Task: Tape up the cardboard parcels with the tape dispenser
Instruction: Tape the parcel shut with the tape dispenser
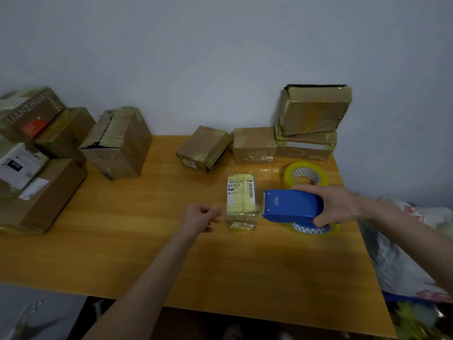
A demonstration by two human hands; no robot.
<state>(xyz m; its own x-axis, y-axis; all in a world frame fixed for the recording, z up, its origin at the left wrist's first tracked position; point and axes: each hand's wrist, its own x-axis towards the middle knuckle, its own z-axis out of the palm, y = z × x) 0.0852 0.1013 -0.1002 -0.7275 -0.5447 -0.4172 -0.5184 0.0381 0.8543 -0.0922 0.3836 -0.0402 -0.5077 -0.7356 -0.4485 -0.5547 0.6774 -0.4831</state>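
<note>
Just right of the table's middle lies the small parcel, flat and label-up, already glossy with yellowish tape. The right hand wraps over the back of the blue tape dispenser at the parcel's 3 o'clock, thumb on the near side and fingers over the far side, in a full, firm hold. The left hand, at the parcel's 8 o'clock, has its fingers curled with thumb and forefinger closed on what looks like the free end of a clear tape strip. The film is faint, but it seems to span the parcel's near end between the two hands. The step appears to be laying this band down. To do it well, the strip should be held taut and level, then lowered so it lands square across the box instead of skewed. The left pinch should stay low at the table edge of the parcel so the end sticks before the dispenser moves. A light box like this may lift or slide under the pull, so pressing the end down first looks wise. A spare roll sits at the dispenser's 12 o'clock. Taped boxes line the wall from 12 to 1 o'clock, and more boxes sit at 9 to 10 o'clock.
</note>
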